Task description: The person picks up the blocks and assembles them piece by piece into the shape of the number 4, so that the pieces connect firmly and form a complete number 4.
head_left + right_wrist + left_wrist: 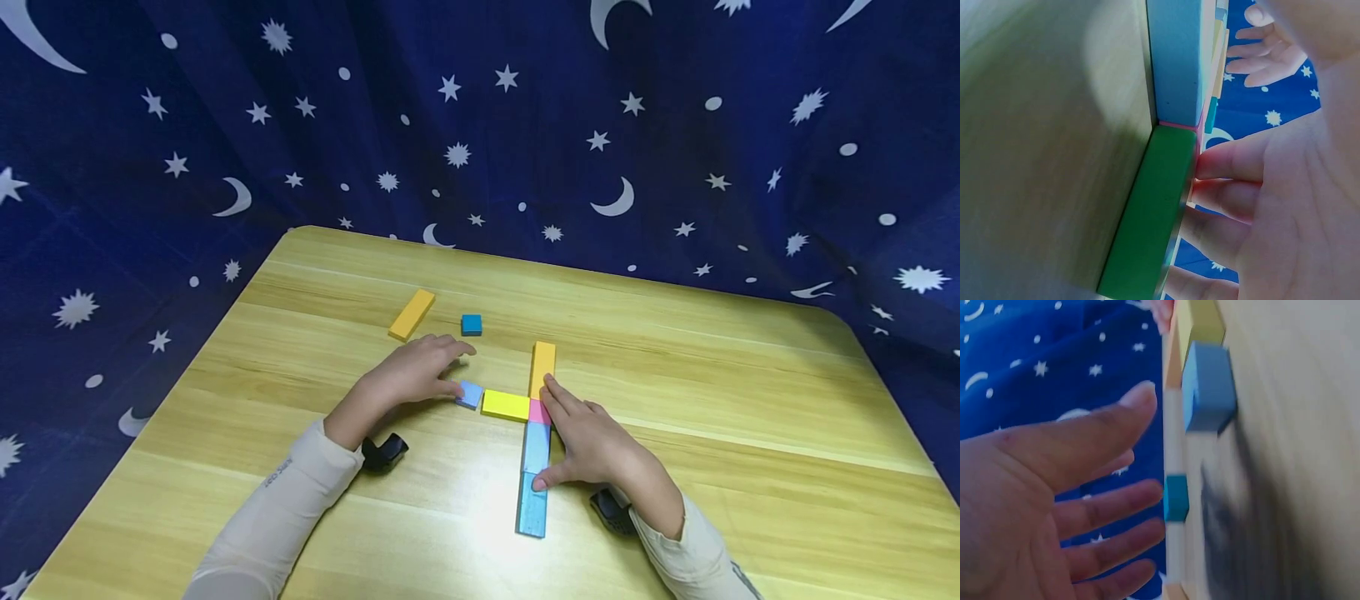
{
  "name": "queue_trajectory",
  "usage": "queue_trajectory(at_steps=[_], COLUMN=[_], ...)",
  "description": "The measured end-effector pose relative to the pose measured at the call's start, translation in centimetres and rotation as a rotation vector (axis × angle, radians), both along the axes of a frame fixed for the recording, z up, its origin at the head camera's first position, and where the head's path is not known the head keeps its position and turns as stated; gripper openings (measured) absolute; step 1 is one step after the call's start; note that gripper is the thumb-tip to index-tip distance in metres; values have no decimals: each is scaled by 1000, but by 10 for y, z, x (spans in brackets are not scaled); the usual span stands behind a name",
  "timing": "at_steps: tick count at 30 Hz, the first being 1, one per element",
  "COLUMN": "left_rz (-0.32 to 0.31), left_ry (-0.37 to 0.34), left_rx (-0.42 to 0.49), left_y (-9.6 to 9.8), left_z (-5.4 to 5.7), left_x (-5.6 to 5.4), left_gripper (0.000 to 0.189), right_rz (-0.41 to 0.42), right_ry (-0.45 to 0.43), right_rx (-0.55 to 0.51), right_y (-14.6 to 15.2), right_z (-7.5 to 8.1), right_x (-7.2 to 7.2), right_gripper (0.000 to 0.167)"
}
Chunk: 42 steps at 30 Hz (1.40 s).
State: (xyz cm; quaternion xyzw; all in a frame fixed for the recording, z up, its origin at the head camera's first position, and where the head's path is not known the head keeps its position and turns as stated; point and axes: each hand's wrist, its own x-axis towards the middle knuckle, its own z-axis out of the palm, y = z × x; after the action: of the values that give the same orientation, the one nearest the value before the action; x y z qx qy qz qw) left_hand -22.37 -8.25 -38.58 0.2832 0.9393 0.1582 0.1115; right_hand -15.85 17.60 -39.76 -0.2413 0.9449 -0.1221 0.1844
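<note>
My left hand (420, 367) is spread beside a small periwinkle-blue block (470, 395); in the left wrist view its thumb is apart from that block (1210, 387) and the palm is bare. A yellow block (506, 405) lies just right of it, reaching to a pink block (539, 411). Beyond the pink one is an orange block (543, 363); on the near side a light blue block (536, 447) and a teal block (532, 518) continue the line. My right hand (596, 437) rests over this row, fingers extended. Under them lies a green block (1147, 212), hidden in the head view.
Farther back on the wooden table (712, 375) lie another orange block (412, 314) and a small dark teal block (471, 325). A blue curtain (525, 125) with moons and stars hangs behind the table. Black wrist devices (385, 454) sit under both wrists.
</note>
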Motion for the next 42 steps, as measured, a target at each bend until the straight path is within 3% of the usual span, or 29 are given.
queue_trajectory(at_steps=[5, 8, 10, 14, 19, 23, 30, 42], left_rz=[221, 332, 353, 309, 252, 222, 116, 33], left_ry=[95, 72, 37, -7, 29, 31, -12, 1], left_rx=[-133, -210, -236, -250, -267, -225, -136, -118], left_y=[-17, -26, -30, -32, -30, -27, -19, -4], left_z=[-4, -5, -6, -6, -7, -6, -6, -11], left_x=[-9, -13, -14, -17, -18, -18, -14, -6], left_gripper=[65, 70, 72, 70, 59, 53, 49, 41], right_rz=[-1, -2, -3, -2, -3, -5, -6, -3], right_ry=[-6, -5, -2, 1, 6, 6, -1, -3], right_rx=[-2, -5, -7, -9, -11, -9, -7, -1], right_y=[0, 0, 0, 1, 1, 1, 0, -1], right_z=[-1, -1, -2, -2, -2, -2, -1, -1], right_x=[1, 2, 2, 2, 2, 1, 1, 0], right_gripper=[118, 117, 117, 118, 118, 118, 118, 119])
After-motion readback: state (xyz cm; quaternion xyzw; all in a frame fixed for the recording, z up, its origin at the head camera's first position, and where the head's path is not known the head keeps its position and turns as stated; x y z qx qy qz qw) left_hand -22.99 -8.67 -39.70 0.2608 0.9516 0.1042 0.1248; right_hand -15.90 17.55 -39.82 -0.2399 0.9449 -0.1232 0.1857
